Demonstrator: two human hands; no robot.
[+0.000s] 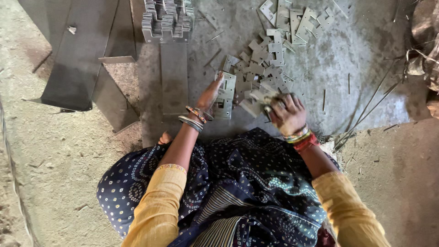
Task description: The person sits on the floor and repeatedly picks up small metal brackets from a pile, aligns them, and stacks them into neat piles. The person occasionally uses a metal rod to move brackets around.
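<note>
Grey steel everywhere: the left hand (210, 95) pinches a flat cut-out plate (226, 96), thumb on its left edge, fingertips curled over the top, plate standing nearly upright on the floor. To the right, the right hand (287, 113) is clenched around a small bunch of plates (260, 99) sticking out leftward from the fist. Best handling, I'd judge: keep edges squared, grip by the rims, away from sharp corners. Farther off lies the loose pile of plates (267, 55); far left, a stacked batch (167, 20).
</note>
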